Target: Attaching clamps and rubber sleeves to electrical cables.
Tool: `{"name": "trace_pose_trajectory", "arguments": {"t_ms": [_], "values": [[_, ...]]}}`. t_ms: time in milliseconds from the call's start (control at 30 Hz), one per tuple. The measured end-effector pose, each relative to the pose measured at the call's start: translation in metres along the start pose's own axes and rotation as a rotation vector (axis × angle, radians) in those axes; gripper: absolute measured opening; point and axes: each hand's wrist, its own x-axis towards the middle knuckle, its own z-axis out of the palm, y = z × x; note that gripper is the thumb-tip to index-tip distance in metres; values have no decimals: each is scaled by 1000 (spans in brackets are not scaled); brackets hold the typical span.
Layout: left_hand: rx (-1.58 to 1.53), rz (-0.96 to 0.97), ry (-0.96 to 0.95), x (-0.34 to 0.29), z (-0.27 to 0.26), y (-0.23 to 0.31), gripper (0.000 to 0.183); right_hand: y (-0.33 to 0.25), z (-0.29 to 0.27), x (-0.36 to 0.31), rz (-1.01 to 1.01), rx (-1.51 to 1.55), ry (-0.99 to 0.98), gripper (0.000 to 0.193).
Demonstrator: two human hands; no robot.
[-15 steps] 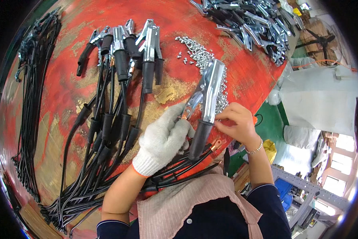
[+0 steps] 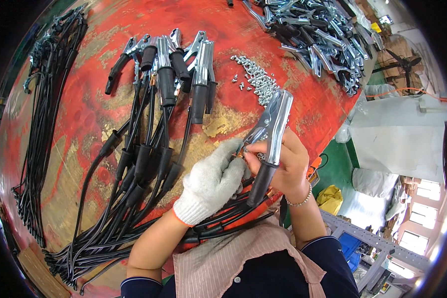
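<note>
In my gloved left hand is a silver spring clamp with a black handle sleeve, its jaws pointing up and away from me. The fingers close round its other handle, where a copper-coloured cable end shows. My bare right hand reaches behind the sleeved handle, thumb and forefinger pinched at the copper end. Whatever sits in that pinch is too small and covered to make out. Just beyond the clamp lies a strip of small silver screws.
Clamps joined to black cables lie left of my hands, their cables running toward me. Farther left lies another cable bundle. A heap of loose clamps covers the far right of the worn red table. A fan stands beyond.
My right hand has moved left, from beside the clamp to behind its handle, fingers now at the copper cable end. The clamp and my left hand have shifted slightly right and nearer.
</note>
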Motion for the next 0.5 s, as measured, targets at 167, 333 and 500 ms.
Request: {"name": "trace_pose_trajectory", "arguments": {"t_ms": [167, 333, 500], "values": [[11, -28, -7, 1, -1, -1, 35, 0, 0, 0, -14, -25, -18, 24], [6, -64, -19, 0, -3, 5, 34, -5, -3, -1, 48, -12, -61, 26], [35, -19, -9, -1, -2, 6, 33, 2, 5, -6, -11, 22, -1, 25]]}}
